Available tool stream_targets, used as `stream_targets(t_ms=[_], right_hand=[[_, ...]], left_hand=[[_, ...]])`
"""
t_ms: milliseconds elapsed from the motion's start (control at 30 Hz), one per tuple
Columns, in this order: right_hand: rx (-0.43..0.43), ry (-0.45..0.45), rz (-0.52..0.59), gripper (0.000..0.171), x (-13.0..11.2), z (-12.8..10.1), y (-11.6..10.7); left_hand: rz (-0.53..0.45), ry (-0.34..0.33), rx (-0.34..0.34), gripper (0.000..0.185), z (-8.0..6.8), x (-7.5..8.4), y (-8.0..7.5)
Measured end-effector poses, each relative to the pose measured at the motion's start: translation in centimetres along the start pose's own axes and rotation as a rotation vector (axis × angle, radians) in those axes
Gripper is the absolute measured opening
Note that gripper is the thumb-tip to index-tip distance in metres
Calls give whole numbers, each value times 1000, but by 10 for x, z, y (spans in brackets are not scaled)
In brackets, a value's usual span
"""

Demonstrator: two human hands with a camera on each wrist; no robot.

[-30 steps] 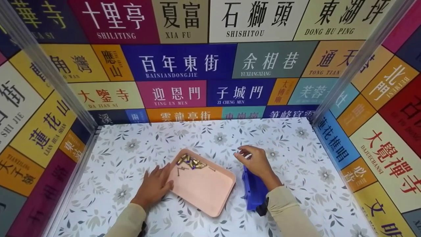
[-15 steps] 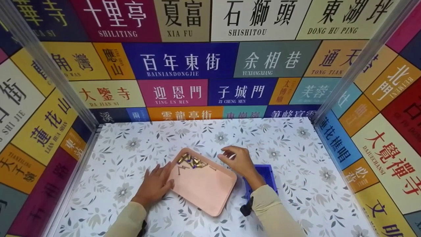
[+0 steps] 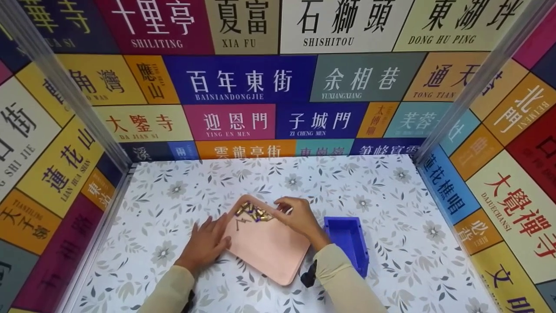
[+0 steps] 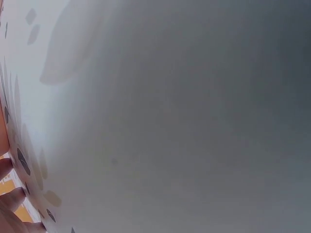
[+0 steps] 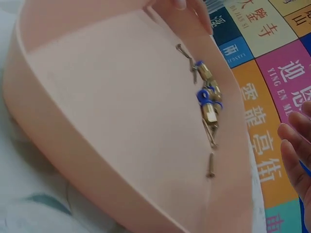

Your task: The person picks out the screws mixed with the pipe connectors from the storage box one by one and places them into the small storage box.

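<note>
One flat pink plastic tray (image 3: 269, 248) lies in the middle of the flowery table (image 3: 382, 182). The left hand (image 3: 206, 243) rests open on its left edge. The right hand (image 3: 297, 217), fingers loosely bent and holding nothing, hovers just beside the small brass bits and screws (image 3: 252, 213) in the tray's far corner. They are too tangled to count. One blue plastic box (image 3: 347, 243) stands just right of the tray. The left wrist view is mostly a grey blur.

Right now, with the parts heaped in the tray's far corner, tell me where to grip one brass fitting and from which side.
Take a brass fitting across its body, from above and from the tray's open middle. The far wall blocks the other side, and loose screws lie along it. The right hand already hovers there; the left hand rests on the tray's near-left edge.
</note>
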State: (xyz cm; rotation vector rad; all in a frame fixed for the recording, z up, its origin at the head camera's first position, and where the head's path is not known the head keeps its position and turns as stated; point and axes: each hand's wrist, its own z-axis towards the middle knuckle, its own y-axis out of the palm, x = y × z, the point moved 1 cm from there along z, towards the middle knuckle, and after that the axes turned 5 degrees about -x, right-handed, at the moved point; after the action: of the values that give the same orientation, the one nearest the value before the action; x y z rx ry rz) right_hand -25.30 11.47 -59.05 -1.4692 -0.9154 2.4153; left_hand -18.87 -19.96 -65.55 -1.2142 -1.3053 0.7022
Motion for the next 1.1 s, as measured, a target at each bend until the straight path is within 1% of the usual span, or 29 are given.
stream_targets(t_ms=[133, 267, 400, 533, 700, 933, 1100], right_hand=[[-18, 6, 18, 27, 1, 2, 15], [-31, 1, 35, 24, 3, 5, 28], [-56, 1, 49, 21, 5, 10, 36], [-87, -8, 56, 21, 5, 18, 42], [-132, -24, 26, 26, 5, 28, 53], [-192, -50, -65, 25, 6, 39, 73], [-253, -24, -72, 25, 10, 39, 83]], left_hand=[[-8, 0, 6, 75, 0, 1, -1], [-23, 13, 13, 74, 1, 1, 0], [-30, 23, 13, 73, 1, -1, 0], [-23, 14, 5, 74, 2, -1, 0], [-15, 7, 9, 74, 3, 0, -1], [-27, 6, 26, 74, 3, -2, 1], [-43, -3, 16, 74, 1, -2, 0]])
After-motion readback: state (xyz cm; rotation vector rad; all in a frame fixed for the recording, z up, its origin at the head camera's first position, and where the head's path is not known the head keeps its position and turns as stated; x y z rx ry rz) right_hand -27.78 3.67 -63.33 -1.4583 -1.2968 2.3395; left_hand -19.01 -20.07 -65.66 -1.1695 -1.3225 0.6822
